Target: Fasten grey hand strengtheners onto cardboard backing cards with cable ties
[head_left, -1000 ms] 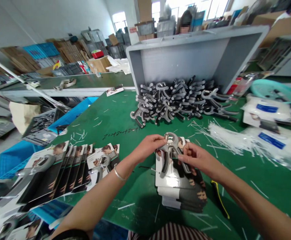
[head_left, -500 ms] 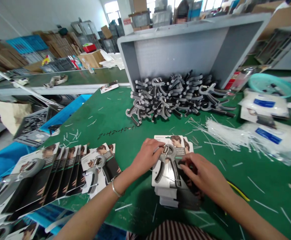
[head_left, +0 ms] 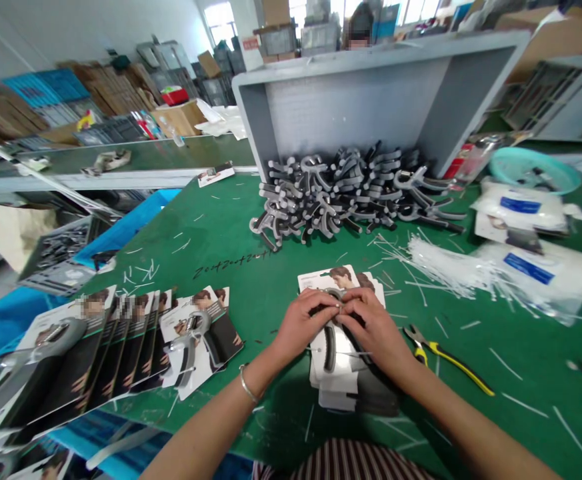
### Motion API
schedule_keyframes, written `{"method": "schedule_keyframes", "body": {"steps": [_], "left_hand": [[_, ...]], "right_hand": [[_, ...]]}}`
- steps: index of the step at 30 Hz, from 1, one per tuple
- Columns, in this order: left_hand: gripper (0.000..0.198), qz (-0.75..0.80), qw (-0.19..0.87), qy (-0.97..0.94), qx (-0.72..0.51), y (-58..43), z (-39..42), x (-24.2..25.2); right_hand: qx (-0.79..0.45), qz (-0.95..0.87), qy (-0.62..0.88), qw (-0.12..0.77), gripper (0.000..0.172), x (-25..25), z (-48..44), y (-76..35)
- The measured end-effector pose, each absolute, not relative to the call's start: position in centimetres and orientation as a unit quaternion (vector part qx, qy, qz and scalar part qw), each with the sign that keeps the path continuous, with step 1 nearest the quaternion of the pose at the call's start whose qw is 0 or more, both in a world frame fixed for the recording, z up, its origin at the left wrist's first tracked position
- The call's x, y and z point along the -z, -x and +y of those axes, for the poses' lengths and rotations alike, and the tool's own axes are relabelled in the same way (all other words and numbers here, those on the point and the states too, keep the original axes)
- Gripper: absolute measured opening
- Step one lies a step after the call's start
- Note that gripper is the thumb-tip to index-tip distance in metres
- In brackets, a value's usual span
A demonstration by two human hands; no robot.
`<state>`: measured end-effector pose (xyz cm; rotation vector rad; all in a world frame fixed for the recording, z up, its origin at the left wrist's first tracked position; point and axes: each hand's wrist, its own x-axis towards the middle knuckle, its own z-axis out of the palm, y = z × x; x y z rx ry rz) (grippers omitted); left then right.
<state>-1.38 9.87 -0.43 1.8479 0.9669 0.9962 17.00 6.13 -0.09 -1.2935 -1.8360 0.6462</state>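
Note:
A grey hand grip strengthener (head_left: 329,348) with black-lined handles lies on a stack of printed backing cards (head_left: 315,283) in front of me. Thin white cable ties (head_left: 315,350) cross its handles. My left hand (head_left: 307,321) and my right hand (head_left: 373,327) meet over its spring end, fingertips pinched together. Whatever small piece they pinch is mostly hidden by the fingers. To the right of my right hand lie yellow-and-black cutting pliers (head_left: 448,360). Another carded grip strengthener (head_left: 198,333) rests at the left.
A grey crate (head_left: 351,110) stands tipped on its side behind a heap of grip strengtheners (head_left: 331,193). Loose white cable ties (head_left: 451,270) and plastic bags (head_left: 535,267) lie at the right. More carded packs (head_left: 71,373) line the table's left edge. A turquoise basin (head_left: 535,170) sits farther back.
My right hand has moved up and left to meet my left hand at the spring end. The pliers, mostly covered by my right arm before, now show.

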Motion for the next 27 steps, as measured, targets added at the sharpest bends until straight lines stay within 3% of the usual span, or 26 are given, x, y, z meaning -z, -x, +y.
{"method": "schedule_keyframes", "body": {"steps": [6,13,27], "left_hand": [[0.009,0.394,0.338,-0.748,-0.414,1.0,9.1,0.7],[0.006,0.410,0.354,-0.731,-0.416,1.0,8.9,0.7],[0.007,0.423,0.334,-0.742,-0.399,0.9,8.3,0.5]], "right_hand": [[-0.246,-0.729,0.517,0.375,0.009,-0.2,6.1,-17.5],[-0.308,-0.748,0.497,0.313,0.014,-0.1,5.7,-17.8],[-0.324,-0.751,0.487,0.305,0.017,-0.5,6.2,-17.7]]}}
